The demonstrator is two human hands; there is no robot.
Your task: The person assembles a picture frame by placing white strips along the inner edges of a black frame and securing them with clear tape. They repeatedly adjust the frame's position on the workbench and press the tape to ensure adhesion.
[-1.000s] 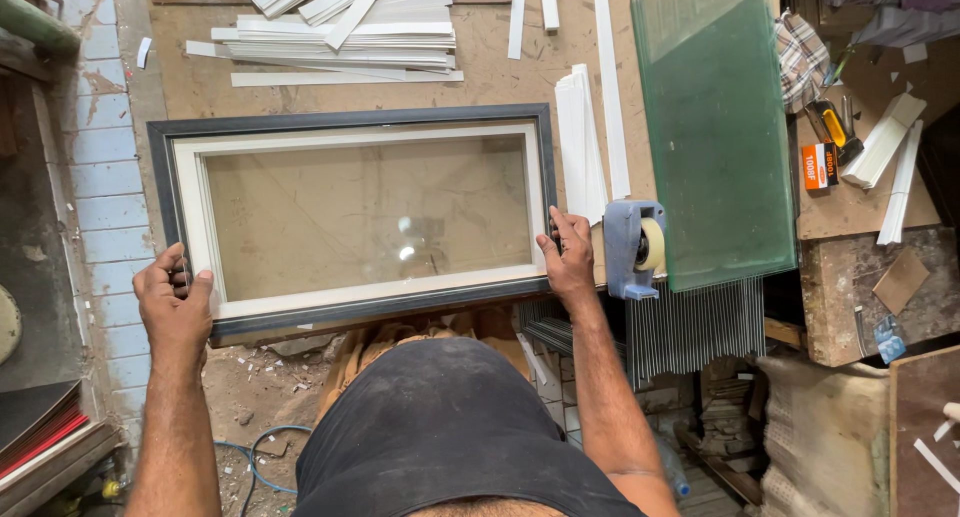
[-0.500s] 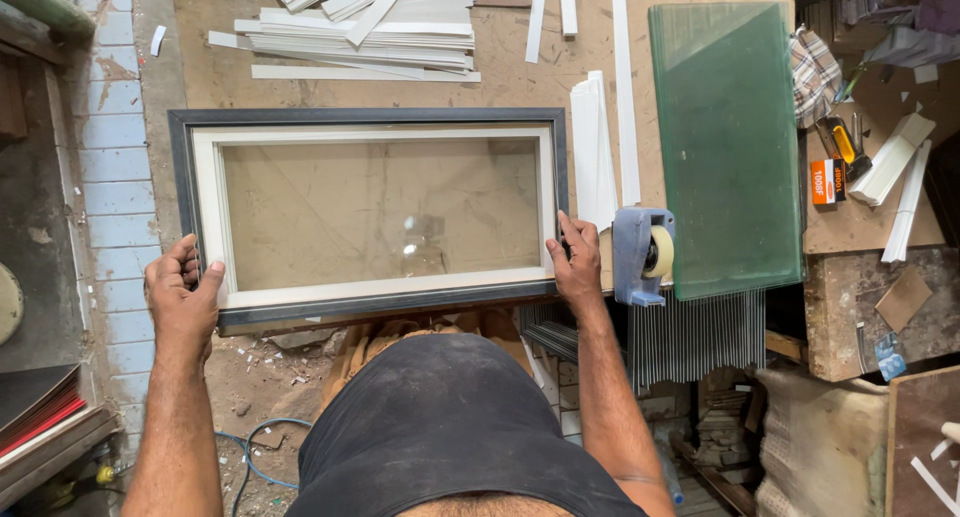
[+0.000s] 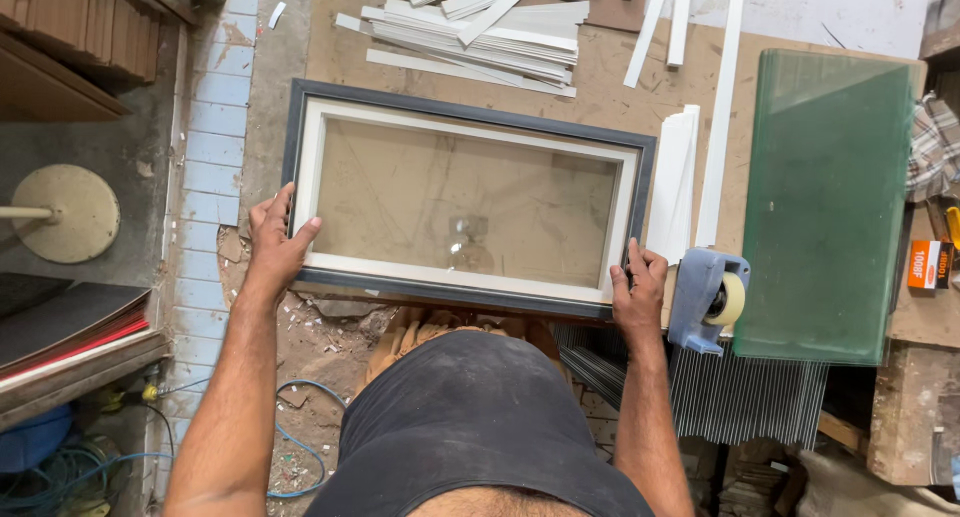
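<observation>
While it lies flat on the brown workbench (image 3: 620, 97), the picture frame (image 3: 465, 202) shows a dark grey outer moulding, a cream inner border and clear glass (reflecting a glint). Left hand (image 3: 275, 239) clamps its 9 o'clock end, right hand (image 3: 637, 295) its 4 o'clock corner.

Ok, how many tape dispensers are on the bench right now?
1. The blue tape dispenser sits at the bench's near edge, just right of the right hand, beside the green glass sheet. More may be hidden out of frame.
</observation>
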